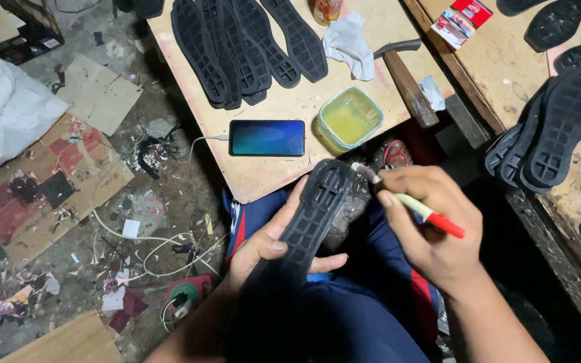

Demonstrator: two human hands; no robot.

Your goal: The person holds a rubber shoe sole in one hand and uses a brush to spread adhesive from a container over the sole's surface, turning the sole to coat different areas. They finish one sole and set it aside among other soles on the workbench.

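Tub point(350, 117) of yellow glue point(352, 119) — uncovered

free: board strip by phone point(267, 138) | blocked: glue tub point(349, 118), soles point(237, 47)

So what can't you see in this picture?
All in the head view:
- Sole: its heel end is lost in shadow under the left hand.
- Brush: the right hand covers the handle's middle; the bristles are too small to show glue.
- Bottle: cut off by the top edge.
- Hammer: the cloth hides part of its head.
- Stacked soles: each covers the next; tops are cut off.
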